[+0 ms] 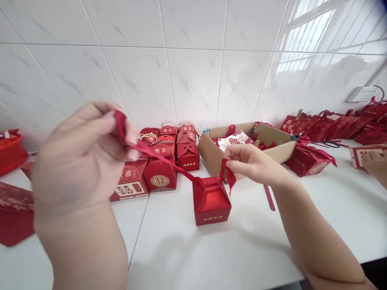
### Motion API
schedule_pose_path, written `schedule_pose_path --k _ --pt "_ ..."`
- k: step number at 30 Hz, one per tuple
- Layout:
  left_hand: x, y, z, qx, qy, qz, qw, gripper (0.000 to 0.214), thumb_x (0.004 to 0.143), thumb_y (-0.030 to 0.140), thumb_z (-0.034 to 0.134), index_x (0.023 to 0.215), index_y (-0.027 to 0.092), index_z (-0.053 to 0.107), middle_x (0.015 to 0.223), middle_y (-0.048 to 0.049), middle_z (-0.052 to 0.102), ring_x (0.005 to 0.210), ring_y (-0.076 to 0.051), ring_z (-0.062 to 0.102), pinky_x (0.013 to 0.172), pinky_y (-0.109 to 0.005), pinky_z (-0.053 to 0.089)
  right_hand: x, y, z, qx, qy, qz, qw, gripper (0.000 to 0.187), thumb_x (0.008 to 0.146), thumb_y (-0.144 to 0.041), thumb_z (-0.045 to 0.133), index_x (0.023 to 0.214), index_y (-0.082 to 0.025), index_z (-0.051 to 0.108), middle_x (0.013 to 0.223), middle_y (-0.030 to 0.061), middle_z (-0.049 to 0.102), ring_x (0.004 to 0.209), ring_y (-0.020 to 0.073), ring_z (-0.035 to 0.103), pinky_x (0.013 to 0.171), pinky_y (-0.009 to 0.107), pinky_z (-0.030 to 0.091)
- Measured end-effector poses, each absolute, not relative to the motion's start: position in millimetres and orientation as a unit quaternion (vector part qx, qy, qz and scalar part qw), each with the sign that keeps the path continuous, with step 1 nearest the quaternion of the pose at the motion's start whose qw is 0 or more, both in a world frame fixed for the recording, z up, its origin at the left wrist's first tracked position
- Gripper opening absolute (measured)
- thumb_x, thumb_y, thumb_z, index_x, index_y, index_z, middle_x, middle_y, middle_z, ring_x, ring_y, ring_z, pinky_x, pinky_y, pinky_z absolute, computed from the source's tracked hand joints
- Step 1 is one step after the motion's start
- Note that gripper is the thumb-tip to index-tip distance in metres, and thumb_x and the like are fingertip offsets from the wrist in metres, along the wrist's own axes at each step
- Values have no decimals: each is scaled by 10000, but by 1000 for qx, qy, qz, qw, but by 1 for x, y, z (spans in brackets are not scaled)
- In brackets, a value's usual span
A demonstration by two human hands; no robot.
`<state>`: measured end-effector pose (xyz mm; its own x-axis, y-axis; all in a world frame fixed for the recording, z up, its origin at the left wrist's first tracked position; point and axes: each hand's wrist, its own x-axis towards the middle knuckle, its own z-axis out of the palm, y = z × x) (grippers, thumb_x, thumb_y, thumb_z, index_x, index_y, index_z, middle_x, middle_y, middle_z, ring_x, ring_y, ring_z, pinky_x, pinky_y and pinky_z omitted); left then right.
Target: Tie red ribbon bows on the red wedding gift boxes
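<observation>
A small red gift box [211, 207] with gold lettering sits on the white table, its top flaps drawn inward. A dark red ribbon [163, 157] runs through the top of this box. Raised at the left, my left hand [87, 157] pinches the ribbon's long end, which stretches down taut to the box. Just above the box's right side, my right hand [248, 161] pinches the short end between thumb and fingertips. A little of that end hangs below the fingers.
Several decorated red boxes [160, 173] stand behind on the left. An open cardboard box [208, 155] holds red pieces and ribbons. A ribboned red box [308, 161] and a row of red bags [329, 125] lie right. Another person's hand [375, 163] touches a box at the right edge.
</observation>
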<state>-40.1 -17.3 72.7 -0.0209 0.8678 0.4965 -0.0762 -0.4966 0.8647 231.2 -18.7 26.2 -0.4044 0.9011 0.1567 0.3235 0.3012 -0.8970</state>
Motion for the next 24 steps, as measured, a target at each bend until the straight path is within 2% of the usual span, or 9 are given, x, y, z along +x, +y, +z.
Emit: schedule_pose_path --k 4,6,9,12,15,20,24 --pt "-14 -23 74 602 362 615 358 81 740 312 630 686 370 615 590 -30 609 821 -316 631 525 -432 492 235 -17 25 -388 -670 455 440 117 797 -208 594 777 -205 480 582 -49 466 520 97 485 499 232 392" --pt "-10 -22 73 606 347 617 364 86 754 285 640 682 331 633 598 -29 597 688 -257 616 490 -388 487 240 -16 26 -366 -647 459 487 146 789 -231 638 810 -217 494 598 -48 490 531 103 516 508 234 420" --pt "-10 -18 71 603 297 636 378 88 775 163 628 711 212 664 616 -22 582 551 -136 556 446 -272 468 246 -16 28 -333 -624 478 522 113 790 -275 653 831 -223 561 687 -23 563 584 120 581 548 263 486" --pt "-10 -15 70 590 250 654 403 128 782 62 573 746 127 677 633 -24 603 575 -99 580 489 -203 495 250 -16 30 -321 -624 492 515 95 777 -272 654 857 -225 635 753 -1 626 679 147 634 641 307 539" --pt "-10 -13 70 590 222 657 413 213 768 21 508 782 113 699 675 -38 650 652 -122 625 572 -217 548 253 -13 28 -307 -639 505 493 161 735 -222 686 893 -226 657 790 4 673 729 151 652 681 311 546" --pt "-12 -11 65 616 194 650 401 264 750 -32 493 833 100 706 774 -49 695 737 -133 662 668 -223 573 249 -12 24 -289 -632 492 524 149 692 -157 725 802 -213 640 623 -37 648 510 100 597 462 216 487" --pt "-10 -10 64 621 188 646 401 236 759 -40 534 843 107 699 787 -35 691 751 -124 667 688 -216 578 246 -14 24 -317 -628 460 541 173 657 -206 765 776 -204 639 641 -18 659 517 127 611 459 245 501"
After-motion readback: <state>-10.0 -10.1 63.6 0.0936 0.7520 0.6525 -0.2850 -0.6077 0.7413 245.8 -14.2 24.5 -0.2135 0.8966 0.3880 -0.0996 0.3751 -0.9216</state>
